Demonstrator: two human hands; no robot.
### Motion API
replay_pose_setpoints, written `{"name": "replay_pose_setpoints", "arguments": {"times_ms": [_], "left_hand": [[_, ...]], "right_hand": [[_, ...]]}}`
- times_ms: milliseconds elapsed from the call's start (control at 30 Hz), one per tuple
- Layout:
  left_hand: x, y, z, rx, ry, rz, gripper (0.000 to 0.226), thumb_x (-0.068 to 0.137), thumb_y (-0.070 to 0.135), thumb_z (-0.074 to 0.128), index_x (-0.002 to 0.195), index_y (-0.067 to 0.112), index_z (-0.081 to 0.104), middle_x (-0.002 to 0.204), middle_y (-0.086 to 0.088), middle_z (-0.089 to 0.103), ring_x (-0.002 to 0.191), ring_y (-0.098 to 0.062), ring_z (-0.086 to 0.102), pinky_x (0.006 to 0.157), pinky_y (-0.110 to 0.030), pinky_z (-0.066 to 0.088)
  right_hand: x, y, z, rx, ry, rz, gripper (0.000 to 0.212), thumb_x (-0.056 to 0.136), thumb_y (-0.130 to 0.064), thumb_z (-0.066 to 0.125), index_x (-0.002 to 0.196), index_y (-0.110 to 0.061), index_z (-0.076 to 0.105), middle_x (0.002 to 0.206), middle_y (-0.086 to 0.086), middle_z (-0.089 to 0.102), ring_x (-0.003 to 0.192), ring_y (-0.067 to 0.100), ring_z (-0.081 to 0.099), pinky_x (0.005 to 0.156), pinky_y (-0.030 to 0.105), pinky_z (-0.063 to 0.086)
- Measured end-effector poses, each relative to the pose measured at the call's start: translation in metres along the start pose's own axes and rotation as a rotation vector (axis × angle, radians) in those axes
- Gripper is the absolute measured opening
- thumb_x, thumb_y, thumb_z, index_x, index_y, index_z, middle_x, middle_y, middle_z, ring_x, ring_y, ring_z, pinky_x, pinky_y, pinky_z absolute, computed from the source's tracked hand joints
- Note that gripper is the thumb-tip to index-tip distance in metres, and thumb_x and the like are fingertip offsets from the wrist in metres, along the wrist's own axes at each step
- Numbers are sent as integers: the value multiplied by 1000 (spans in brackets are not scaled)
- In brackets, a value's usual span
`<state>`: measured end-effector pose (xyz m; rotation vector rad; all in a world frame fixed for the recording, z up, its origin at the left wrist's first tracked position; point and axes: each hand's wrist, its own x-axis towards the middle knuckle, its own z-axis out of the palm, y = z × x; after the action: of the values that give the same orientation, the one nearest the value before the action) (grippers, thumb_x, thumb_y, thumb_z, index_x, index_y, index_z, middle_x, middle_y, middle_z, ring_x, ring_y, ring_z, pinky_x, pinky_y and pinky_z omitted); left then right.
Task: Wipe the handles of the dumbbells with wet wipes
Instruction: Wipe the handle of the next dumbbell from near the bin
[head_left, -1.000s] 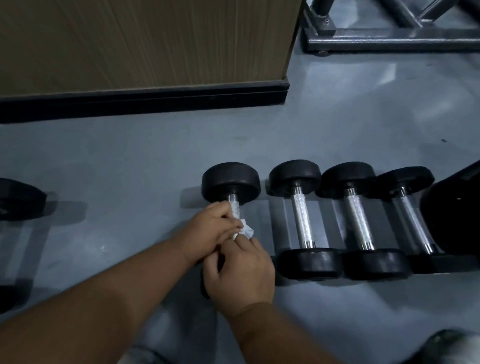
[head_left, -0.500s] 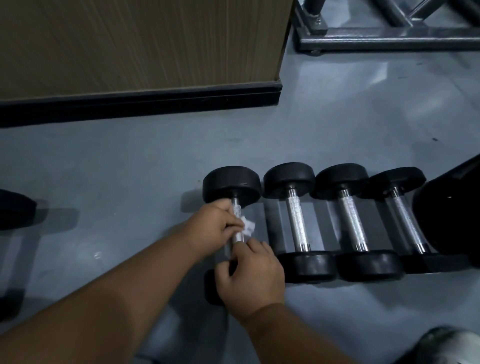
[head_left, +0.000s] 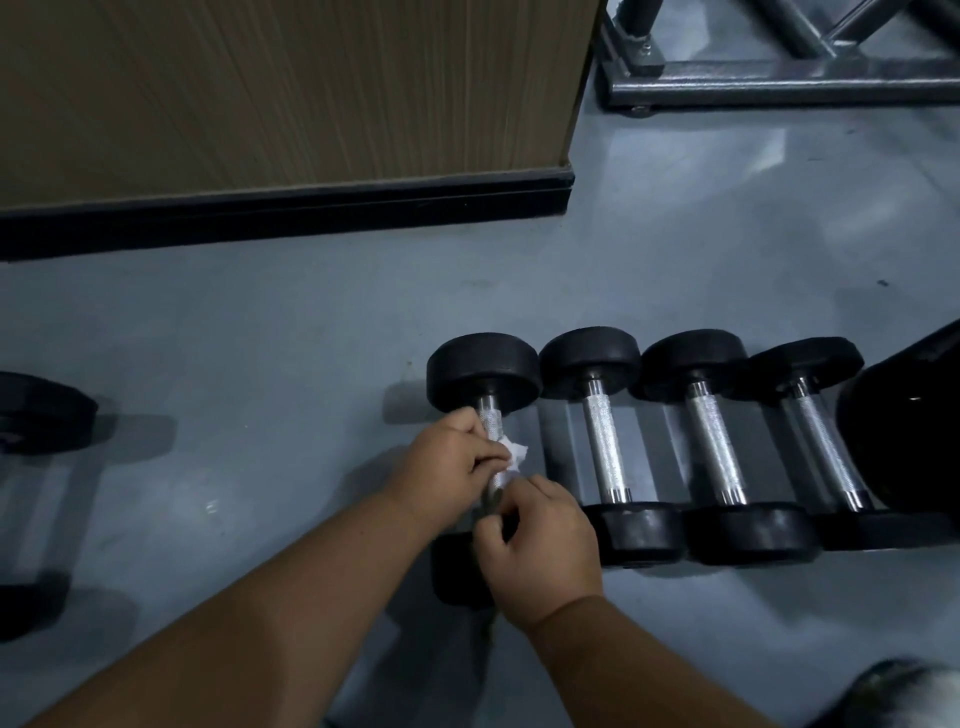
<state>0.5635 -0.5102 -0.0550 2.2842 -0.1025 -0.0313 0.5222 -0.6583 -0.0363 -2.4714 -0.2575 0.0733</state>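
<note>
While left hand (head_left: 451, 460) fingers clamp wet wipe (head_left: 511, 451) round handle, dumbbell (head_left: 483, 415) axis points away, right hand (head_left: 540, 551) gripping it.

1. Four dumbbells are laid side by side on the floor, black round heads at each end, knurled silver handles running front to back.
2. The leftmost dumbbell (head_left: 484, 379) is the largest; its near head is mostly hidden.
3. Its handle (head_left: 491, 418) is partly covered by a crumpled white wipe (head_left: 514, 451), pressed against its middle.
4. The other three handles (head_left: 604, 441) are bare and shiny, the heads touching or nearly so.
</note>
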Motion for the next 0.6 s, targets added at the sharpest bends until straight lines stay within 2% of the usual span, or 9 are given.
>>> {"name": "replay_pose_setpoints", "arguments": {"times_ms": [67, 167, 267, 367, 467, 533, 600], "left_hand": [[-2, 1, -1, 17, -63, 17, 12, 84, 10, 79, 96, 14, 82, 90, 0, 58, 84, -16, 61, 80, -27, 50], [-6, 3, -15, 76, -212, 113, 14, 86, 9, 75, 97, 13, 81, 95, -2, 61, 87, -18, 62, 82, -32, 52], [-12, 7, -38, 89, -146, 139, 10, 85, 11, 78, 94, 11, 81, 101, 1, 64, 87, -9, 62, 84, -23, 51], [-22, 16, -75, 111, -95, 154, 7, 84, 14, 77, 90, 13, 81, 101, 4, 67, 84, -3, 60, 81, -14, 47], [-40, 20, -118, 190, -86, 171, 6, 84, 16, 77, 88, 15, 81, 97, 4, 69, 83, -5, 61, 78, -15, 46], [-56, 20, -149, 228, -63, 154, 4, 85, 15, 78, 88, 15, 81, 96, 5, 69, 83, -3, 59, 78, -8, 42], [-71, 21, -177, 239, -21, 141, 4, 87, 14, 77, 88, 15, 80, 97, 6, 69, 85, 2, 56, 80, -2, 36]], "right_hand": [[1, 0, 0, 19, -29, 19, 27, 73, -43, 40, 65, -20, 52, 70, -7, 51, 72, 16, 51, 58, 35, 45], [2, 1, -2, 33, -68, 56, 27, 75, -42, 41, 66, -19, 52, 72, -6, 50, 73, 16, 51, 59, 33, 42], [4, 1, -5, 31, -119, 72, 19, 80, -31, 52, 68, -17, 53, 73, -5, 51, 72, 17, 50, 60, 34, 41], [9, -5, -14, -24, -264, 95, 18, 86, -27, 55, 72, -16, 51, 79, -3, 53, 77, 19, 51, 68, 36, 45], [11, -19, -26, -227, -286, -31, 19, 89, -30, 55, 75, -19, 49, 83, -1, 55, 85, 22, 51, 71, 35, 42], [9, -43, -32, -195, -214, -114, 9, 89, -29, 58, 89, -20, 61, 90, 0, 60, 92, 23, 54, 78, 36, 47], [7, -82, -37, -9, -227, -78, 27, 91, -27, 59, 117, -21, 67, 95, -2, 64, 95, 19, 58, 87, 34, 50]]}}
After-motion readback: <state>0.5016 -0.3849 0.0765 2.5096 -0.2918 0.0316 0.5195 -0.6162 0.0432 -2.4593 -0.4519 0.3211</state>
